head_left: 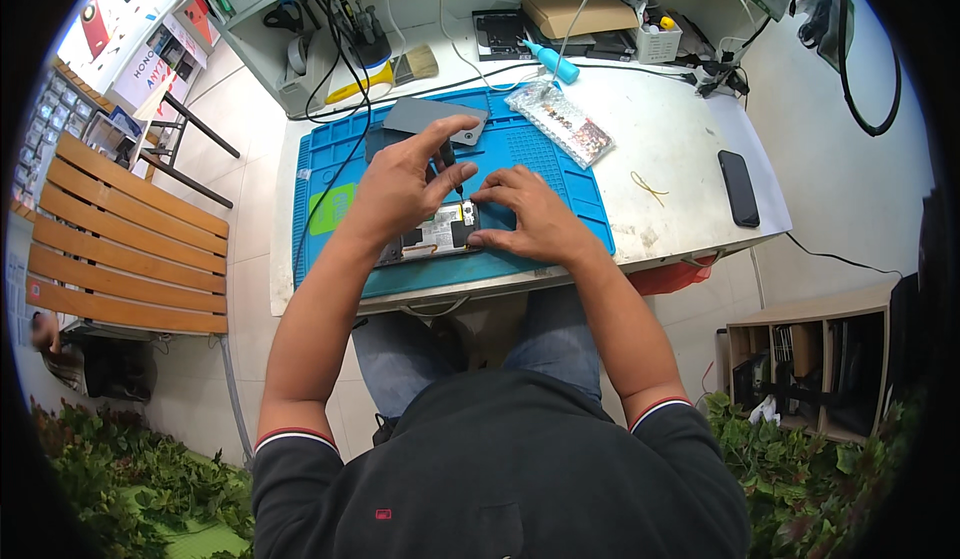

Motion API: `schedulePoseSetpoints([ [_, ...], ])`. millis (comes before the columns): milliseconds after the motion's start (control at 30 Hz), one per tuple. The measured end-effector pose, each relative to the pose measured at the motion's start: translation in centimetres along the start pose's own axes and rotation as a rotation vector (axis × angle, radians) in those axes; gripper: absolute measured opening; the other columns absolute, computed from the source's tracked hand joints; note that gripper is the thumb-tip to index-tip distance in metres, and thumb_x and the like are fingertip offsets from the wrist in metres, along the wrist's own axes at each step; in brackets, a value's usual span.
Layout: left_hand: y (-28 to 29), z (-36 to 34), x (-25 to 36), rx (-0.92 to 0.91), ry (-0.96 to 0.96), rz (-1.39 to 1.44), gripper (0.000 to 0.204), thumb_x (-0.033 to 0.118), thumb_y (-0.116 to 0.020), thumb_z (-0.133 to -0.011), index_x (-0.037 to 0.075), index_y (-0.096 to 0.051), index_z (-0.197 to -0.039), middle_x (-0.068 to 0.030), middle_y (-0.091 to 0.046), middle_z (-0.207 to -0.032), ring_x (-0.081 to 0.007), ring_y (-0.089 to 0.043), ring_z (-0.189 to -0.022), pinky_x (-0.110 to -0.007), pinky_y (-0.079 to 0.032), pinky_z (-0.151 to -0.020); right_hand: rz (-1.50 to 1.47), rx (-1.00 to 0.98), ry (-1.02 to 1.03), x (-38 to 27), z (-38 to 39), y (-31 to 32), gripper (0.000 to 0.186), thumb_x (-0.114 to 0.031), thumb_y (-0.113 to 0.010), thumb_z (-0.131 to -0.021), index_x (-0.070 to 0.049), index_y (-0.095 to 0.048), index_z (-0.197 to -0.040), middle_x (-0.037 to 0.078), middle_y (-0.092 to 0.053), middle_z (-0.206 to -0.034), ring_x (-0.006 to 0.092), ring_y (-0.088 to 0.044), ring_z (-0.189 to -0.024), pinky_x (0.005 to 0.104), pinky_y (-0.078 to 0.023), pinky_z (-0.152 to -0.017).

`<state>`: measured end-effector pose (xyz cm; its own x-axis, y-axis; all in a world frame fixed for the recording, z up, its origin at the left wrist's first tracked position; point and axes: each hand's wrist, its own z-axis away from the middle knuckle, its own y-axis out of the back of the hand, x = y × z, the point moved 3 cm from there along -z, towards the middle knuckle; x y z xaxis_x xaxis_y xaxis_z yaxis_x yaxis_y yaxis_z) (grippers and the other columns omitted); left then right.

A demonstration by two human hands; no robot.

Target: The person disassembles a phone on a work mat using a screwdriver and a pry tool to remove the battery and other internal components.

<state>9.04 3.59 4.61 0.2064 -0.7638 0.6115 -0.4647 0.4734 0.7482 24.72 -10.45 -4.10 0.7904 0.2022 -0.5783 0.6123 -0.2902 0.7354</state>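
Blue mat (515, 144); opened phone (440, 234) lies crosswise.

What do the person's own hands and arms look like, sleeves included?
The left hand and right hand are bare, with no gloves. Both forearms are uncovered, and no watch or bracelet shows. The short sleeves are black, their cuffs edged with red and white bands.

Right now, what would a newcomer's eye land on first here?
The bright blue mat on the white desk, where the left hand holds a dark screwdriver over an opened phone and the right hand rests at its right end. Next, the slatted orange-brown bench at far left.
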Motion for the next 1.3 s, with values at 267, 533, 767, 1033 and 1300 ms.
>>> schedulePoseSetpoints([
  [267,-0.2,0.0,-0.6,0.009,-0.168,0.086,0.069,0.009,-0.084,-0.097,0.021,-0.056,-0.159,-0.0119,-0.080,-0.118,-0.0231,-0.080,-0.093,-0.038,-0.062,-0.085,-0.004,0.017,-0.008,0.4,-0.4,-0.3,0.027,-0.009,-0.069,-0.100,-0.007,-0.081,-0.124,0.012,-0.071,-0.127,0.0332,-0.062,-0.121,0.0457,-0.049,-0.109],
  [533,-0.5,0.2,-1.0,0.009,-0.143,0.090,0.071,0.010,-0.086,-0.096,0.023,-0.056,-0.159,-0.0106,-0.078,-0.122,-0.0268,-0.078,-0.107,-0.038,-0.062,-0.089,0.004,0.065,-0.025,0.2,-0.7,-0.7,0.033,0.000,-0.062,-0.092,-0.007,-0.083,-0.116,0.010,-0.073,-0.120,0.0321,-0.064,-0.116,0.0456,-0.050,-0.106],
  [767,0.0,0.5,0.2,0.025,-0.126,0.110,0.069,0.013,-0.086,-0.096,0.023,-0.057,-0.158,-0.0138,-0.079,-0.116,-0.0290,-0.079,-0.097,-0.040,-0.062,-0.088,-0.047,0.158,-0.017,-0.5,-0.7,-0.2,0.028,0.003,-0.063,-0.090,-0.004,-0.082,-0.108,0.011,-0.074,-0.113,0.0331,-0.066,-0.110,0.0450,-0.054,-0.100],
  [1033,0.1,0.7,0.1,0.024,-0.064,0.047,0.070,0.011,-0.086,-0.095,0.024,-0.058,-0.159,-0.0151,-0.080,-0.104,-0.0274,-0.081,-0.091,-0.040,-0.062,-0.085,-0.114,0.285,-0.064,-0.8,-0.6,0.8,0.025,0.006,-0.063,-0.089,-0.002,-0.081,-0.104,0.014,-0.074,-0.107,0.0343,-0.067,-0.107,0.0438,-0.057,-0.092],
  [1300,-0.2,1.0,0.7,0.049,-0.107,0.078,0.077,0.005,-0.087,-0.093,0.024,-0.057,-0.161,-0.0093,-0.082,-0.103,-0.0262,-0.081,-0.094,-0.039,-0.064,-0.088,0.003,0.274,-0.063,-0.3,-0.7,1.0,0.020,0.001,-0.068,-0.088,-0.004,-0.082,-0.100,0.012,-0.075,-0.104,0.0332,-0.065,-0.101,0.0452,-0.055,-0.092],
])
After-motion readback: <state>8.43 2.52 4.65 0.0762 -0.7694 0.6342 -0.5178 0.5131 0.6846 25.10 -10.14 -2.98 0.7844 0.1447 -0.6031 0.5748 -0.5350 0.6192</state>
